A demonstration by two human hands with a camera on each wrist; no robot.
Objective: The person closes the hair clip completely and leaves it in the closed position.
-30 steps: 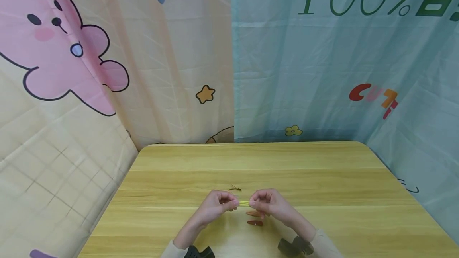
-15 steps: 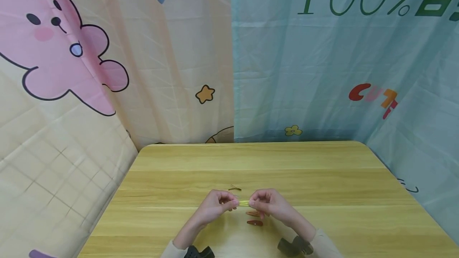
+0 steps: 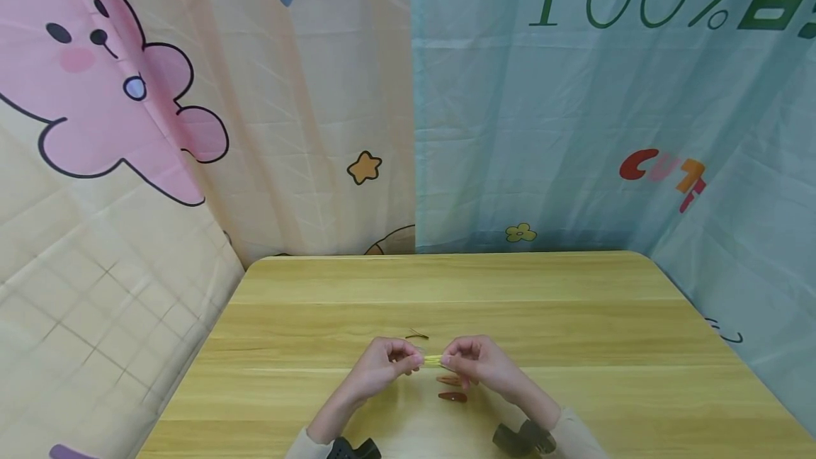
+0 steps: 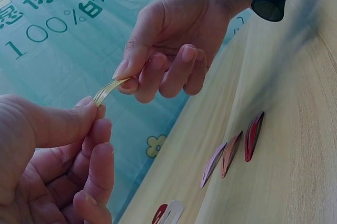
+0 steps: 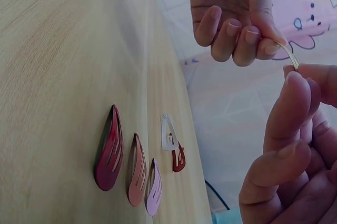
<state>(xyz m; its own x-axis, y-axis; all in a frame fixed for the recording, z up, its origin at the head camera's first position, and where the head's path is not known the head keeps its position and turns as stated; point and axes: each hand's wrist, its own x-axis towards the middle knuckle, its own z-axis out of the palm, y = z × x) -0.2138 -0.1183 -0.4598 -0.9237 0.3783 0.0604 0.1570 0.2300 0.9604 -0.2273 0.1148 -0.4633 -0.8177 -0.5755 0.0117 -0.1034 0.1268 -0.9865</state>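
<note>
A: Head view: what's the count?
B: One yellow snap hair clip (image 3: 432, 360), held above the table (image 3: 446, 282). Nearer the person than it lie an orange clip (image 3: 449, 380) and a dark red clip (image 3: 452, 397); beyond it, one thin brownish piece (image 3: 417, 336), too small to name.
A: And the two hands?
B: Left hand (image 3: 377, 367) at its left end, right hand (image 3: 483, 365) at its right, both angled inward, thumb and forefinger pinching it.
A: Left wrist view?
B: Five clips below the yellow one: orange, dark red, a lilac clip (image 4: 213, 165), a silver clip (image 4: 171, 212), a red clip (image 4: 159, 213). The right hand's other fingers curl loosely.
A: Right wrist view?
B: Those five again, below and left of the yellow clip, silver against red. The left hand's spare fingers curl too.
</note>
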